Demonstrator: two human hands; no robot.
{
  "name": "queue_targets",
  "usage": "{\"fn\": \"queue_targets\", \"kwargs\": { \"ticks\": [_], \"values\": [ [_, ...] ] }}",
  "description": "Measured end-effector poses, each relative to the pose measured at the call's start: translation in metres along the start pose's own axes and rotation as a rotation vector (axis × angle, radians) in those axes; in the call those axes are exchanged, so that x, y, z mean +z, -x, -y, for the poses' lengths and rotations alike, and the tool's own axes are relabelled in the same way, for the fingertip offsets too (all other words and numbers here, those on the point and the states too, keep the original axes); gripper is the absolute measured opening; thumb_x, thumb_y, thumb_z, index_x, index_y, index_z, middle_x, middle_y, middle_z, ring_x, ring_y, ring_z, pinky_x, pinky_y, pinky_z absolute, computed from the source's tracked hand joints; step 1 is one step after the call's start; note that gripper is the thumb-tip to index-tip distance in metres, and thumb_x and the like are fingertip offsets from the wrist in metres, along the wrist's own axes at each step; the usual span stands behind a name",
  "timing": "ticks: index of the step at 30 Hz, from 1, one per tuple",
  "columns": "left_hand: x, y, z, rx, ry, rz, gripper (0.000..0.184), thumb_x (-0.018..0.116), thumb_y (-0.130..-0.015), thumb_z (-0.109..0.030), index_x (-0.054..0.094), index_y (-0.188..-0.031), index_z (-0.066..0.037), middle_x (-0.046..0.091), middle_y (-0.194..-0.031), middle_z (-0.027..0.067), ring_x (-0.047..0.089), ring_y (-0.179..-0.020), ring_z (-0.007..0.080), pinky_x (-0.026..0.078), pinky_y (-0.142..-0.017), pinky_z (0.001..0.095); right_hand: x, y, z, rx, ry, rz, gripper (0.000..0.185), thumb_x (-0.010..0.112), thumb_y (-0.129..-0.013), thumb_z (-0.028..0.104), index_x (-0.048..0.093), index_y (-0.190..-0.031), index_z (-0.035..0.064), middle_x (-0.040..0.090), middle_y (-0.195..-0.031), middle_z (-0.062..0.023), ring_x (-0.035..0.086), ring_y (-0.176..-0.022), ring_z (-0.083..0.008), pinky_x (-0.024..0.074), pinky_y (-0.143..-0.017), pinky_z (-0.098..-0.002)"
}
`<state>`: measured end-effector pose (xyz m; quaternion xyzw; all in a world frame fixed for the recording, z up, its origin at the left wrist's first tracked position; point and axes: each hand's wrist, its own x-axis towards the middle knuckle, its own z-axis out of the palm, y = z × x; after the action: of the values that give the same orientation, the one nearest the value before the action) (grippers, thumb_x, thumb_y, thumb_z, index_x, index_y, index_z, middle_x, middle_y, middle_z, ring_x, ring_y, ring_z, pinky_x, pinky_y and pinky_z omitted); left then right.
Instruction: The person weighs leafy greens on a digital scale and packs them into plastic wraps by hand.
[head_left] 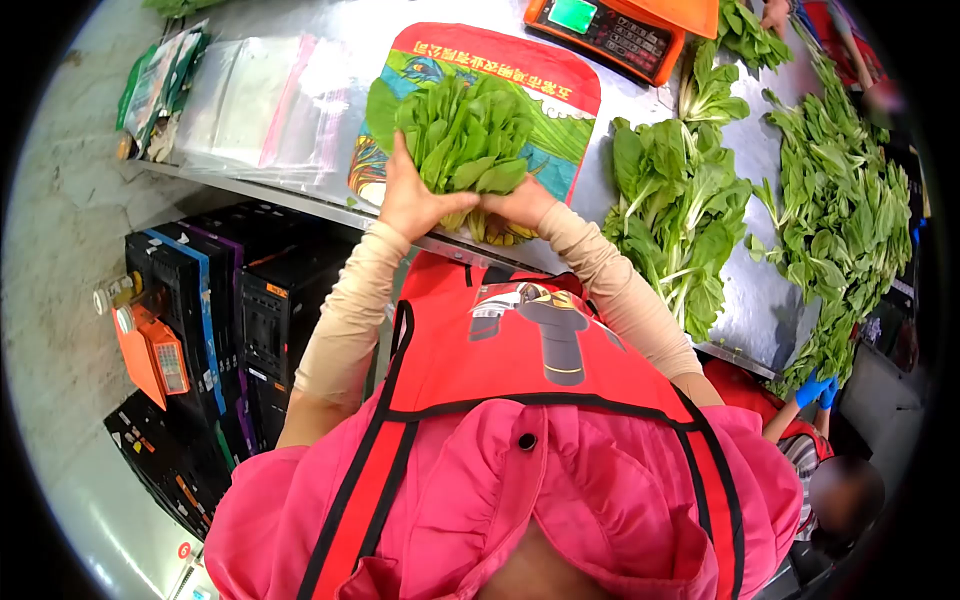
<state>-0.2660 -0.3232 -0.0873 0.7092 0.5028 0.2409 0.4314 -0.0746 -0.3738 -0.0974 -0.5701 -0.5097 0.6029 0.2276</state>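
Note:
My left hand and my right hand are closed around the base of a bunch of leafy greens, one from each side. My left thumb and fingers wrap the stems. The fingers of my right hand are partly hidden under the leaves. Beneath the bunch lies a printed mat with a red band of characters, close to the front edge of the metal table. Just to the right of my hands is a pile of similar greens.
Clear plastic bags lie to the left. An orange scale stands at the back. A larger heap of greens covers the far right, where a co-worker's blue gloves touch it. Black crates stand under the table's left side.

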Motion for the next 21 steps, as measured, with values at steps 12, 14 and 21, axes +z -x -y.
{"fn": "queue_targets", "kwargs": {
  "ticks": [12, 14, 21],
  "values": [
    [-0.032, -0.023, -0.013, -0.058, -0.096, 0.319, 0.127, 0.086, -0.052, -0.038, 0.005, -0.137, 0.011, 0.038, -0.130, 0.0265, 0.039, -0.122, 0.0381, 0.032, -0.104, 0.0366, 0.011, -0.009, 0.015, 0.172, -0.631, 0.114, 0.039, 0.062, -0.086, 0.024, 0.050, -0.118, 0.0053, 0.053, -0.114, -0.0079, 0.058, -0.090, -0.0182, 0.0551, -0.067, -0.0320],
    [-0.026, -0.021, -0.017, -0.048, -0.523, 0.272, 0.128, 0.087, -0.047, -0.035, 0.008, -0.139, 0.007, 0.033, -0.134, 0.0248, 0.040, -0.119, 0.0397, 0.035, -0.101, 0.0422, 0.027, -0.023, 0.010, 0.133, -0.642, 0.097, 0.043, 0.061, -0.085, 0.028, 0.049, -0.120, 0.0061, 0.057, -0.107, -0.0094, 0.060, -0.080, -0.0195, 0.0544, -0.062, -0.0311],
    [0.011, -0.012, -0.042, -0.199, -0.861, 0.015, 0.114, 0.081, -0.051, -0.034, 0.017, -0.141, -0.004, 0.037, -0.129, 0.0220, 0.045, -0.111, 0.0367, 0.037, -0.092, 0.0468, 0.001, -0.012, -0.002, 0.148, -0.662, 0.280, 0.046, 0.066, -0.080, 0.030, 0.052, -0.115, 0.0049, 0.063, -0.095, -0.0137, 0.064, -0.077, -0.0281, 0.0536, -0.068, -0.0375]
  ]
}}
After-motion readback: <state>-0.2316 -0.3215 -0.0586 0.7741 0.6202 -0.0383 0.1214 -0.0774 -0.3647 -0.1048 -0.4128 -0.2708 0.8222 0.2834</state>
